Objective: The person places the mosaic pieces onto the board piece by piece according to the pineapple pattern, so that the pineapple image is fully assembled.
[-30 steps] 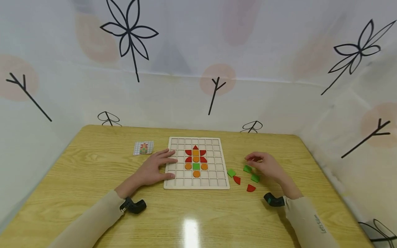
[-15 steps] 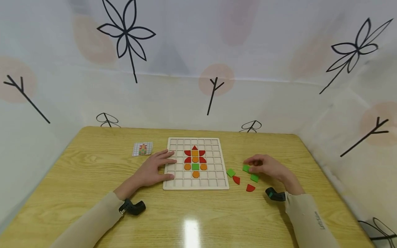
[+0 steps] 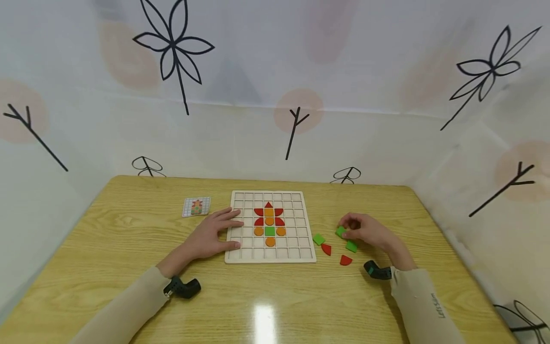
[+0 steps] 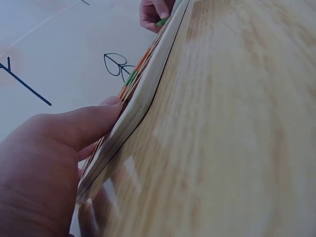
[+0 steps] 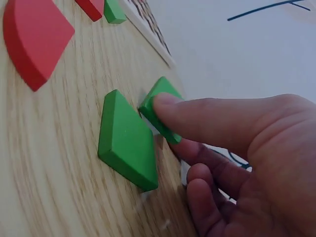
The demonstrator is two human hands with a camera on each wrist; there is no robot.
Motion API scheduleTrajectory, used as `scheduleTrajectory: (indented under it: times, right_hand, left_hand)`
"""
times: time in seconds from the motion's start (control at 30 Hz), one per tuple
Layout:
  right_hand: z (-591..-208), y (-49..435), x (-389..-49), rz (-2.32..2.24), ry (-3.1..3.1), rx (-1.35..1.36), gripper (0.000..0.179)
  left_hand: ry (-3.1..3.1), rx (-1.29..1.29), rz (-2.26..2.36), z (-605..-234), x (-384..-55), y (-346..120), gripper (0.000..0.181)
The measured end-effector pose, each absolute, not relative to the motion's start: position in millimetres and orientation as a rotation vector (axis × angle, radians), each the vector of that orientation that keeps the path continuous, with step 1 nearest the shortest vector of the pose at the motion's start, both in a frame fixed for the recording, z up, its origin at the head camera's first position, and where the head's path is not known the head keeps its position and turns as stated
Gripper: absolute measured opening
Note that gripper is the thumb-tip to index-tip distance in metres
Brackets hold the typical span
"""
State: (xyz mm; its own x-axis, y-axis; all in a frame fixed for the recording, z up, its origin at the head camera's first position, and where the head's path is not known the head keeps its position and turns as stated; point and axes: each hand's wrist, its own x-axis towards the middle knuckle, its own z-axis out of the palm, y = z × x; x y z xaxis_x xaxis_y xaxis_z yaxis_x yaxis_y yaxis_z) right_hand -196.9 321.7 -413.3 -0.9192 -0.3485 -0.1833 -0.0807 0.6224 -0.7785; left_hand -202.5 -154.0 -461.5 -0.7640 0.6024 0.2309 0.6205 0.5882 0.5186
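Note:
My left hand (image 3: pixel 210 234) rests on the left edge of a white gridded board (image 3: pixel 296 205), fingers spread over its border. In the left wrist view the thumb (image 4: pixel 98 121) lies along the board's rim. On the board, red, orange and green pieces make a figure around a green square (image 3: pixel 269 231). To the right of the board, my right hand (image 3: pixel 367 231) pinches a green square tile (image 5: pixel 160 88) between thumb and fingers, and the tile looks tilted in the right wrist view. Just beside it lies another green square tile (image 5: pixel 126 140).
Near the board's right edge lie a third green tile (image 3: pixel 319 239) and a red quarter-circle piece (image 3: pixel 326 249). A second red quarter-circle (image 3: pixel 345 260) is closer to me. A picture card (image 3: pixel 196 207) lies left of the board on the wooden table (image 3: pixel 223 306).
My right hand has come down from above the green square tile and now pinches it; the tile has shifted slightly. The left hand stays on the board.

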Motion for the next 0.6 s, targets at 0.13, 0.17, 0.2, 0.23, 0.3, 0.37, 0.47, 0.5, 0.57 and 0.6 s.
scheduleTrajectory:
  times: [0.13,0.17,0.2,0.23,0.3,0.37,0.47,0.5,0.57,0.6]
  right_hand:
    - [-415,320,-198,-1.241,2.561,-0.314,0.018]
    - [-415,320,-199,-1.254,2.569,-0.306,0.017]
    - [-414,319,-199,-1.27,2.574,-0.309,0.016]
    - [-413,318,-199,-1.278,2.587,-0.302,0.016]
    - [-411,313,-197,-1.287,2.62,-0.292,0.017]
    - [-408,306,-195,-1.29,2.665,-0.291,0.018]
    - [-407,292,-192,-1.292,2.727,-0.302,0.018]
    - [-408,287,-191,-1.294,2.74,-0.316,0.017]
    - [-409,277,-191,-1.312,2.746,-0.345,0.016]
    - [-409,272,-191,-1.327,2.739,-0.365,0.015]
  left_hand:
    - [-2.773,-1.064,-0.926,-459,-202,-157,0.058]
    - [-2.772,-1.064,-0.928,-459,-202,-157,0.058]
    - [-2.773,-1.064,-0.928,-458,-202,-157,0.058]
    - [-2.773,-1.065,-0.929,-458,-202,-157,0.058]
    - [-2.773,-1.065,-0.928,-458,-202,-157,0.058]
    - [-2.77,-1.067,-0.929,-458,-202,-157,0.058]
    - [-2.766,-1.067,-0.931,-457,-203,-156,0.058]
    - [-2.763,-1.069,-0.936,-456,-203,-155,0.058]
    - [-2.761,-1.072,-0.943,-456,-203,-155,0.057]
    - [-2.761,-1.074,-0.943,-455,-203,-155,0.057]
